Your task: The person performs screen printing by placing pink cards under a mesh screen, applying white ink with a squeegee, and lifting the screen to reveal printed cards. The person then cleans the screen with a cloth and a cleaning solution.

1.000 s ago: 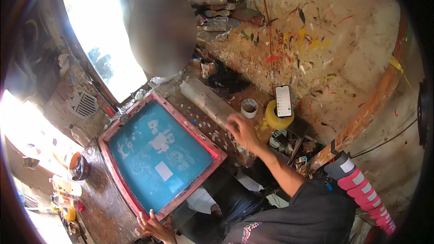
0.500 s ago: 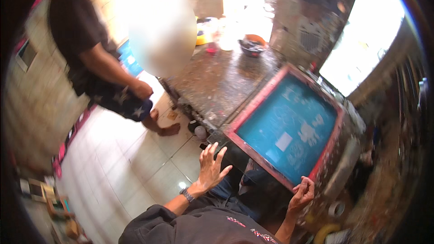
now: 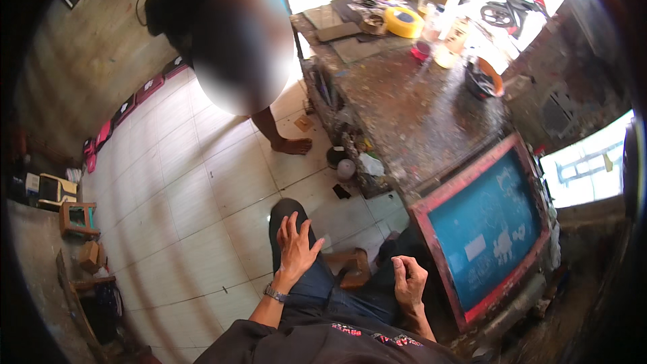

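Note:
My left hand hangs above my left thigh, fingers spread and holding nothing, with a metal-banded watch on its wrist. Over my lap on the other side, my right hand has its fingers curled in toward the thumb, and no object shows in it. To the right of that hand, and apart from it, lies a screen-printing frame with a worn red border. Its blue mesh bears pale cartoon-like shapes and one light rectangular patch.
A paint-stained worktable carries a roll of yellow tape, an orange-and-black bowl and several small containers. Another person's bare foot stands on the tiled floor. A wooden stool shows between my legs.
My right hand has come off the frame's border and moved left, curling its fingers. The view has turned left, and the other person has shifted toward the worktable's far side.

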A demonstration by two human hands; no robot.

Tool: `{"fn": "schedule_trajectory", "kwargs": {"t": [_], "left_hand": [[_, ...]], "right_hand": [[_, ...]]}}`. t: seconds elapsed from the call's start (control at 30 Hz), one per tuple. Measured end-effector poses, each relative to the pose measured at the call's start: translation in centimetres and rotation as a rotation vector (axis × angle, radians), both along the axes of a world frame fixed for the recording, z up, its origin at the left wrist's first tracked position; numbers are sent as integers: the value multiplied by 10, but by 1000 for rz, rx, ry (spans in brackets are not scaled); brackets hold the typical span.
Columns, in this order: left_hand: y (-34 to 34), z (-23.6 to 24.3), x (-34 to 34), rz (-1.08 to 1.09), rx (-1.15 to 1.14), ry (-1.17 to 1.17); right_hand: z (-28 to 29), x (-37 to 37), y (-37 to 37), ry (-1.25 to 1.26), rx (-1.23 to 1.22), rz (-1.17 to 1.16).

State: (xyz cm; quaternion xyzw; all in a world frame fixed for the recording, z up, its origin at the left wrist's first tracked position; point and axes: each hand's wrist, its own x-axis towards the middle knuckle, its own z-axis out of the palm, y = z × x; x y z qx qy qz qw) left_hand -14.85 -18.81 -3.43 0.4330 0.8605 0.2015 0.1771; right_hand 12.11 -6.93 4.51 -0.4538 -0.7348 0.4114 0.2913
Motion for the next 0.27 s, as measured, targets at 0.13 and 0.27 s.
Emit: {"fn": "schedule_trajectory", "kwargs": {"t": [0.13, 0.27], "left_hand": [[-15, -67, -80, 201, 74, -31], [-105, -143, -120, 983, 60, -707]], "right_hand": [[21, -108, 48, -24, 42, 161], [122, -196, 112, 143, 430, 118]]}}
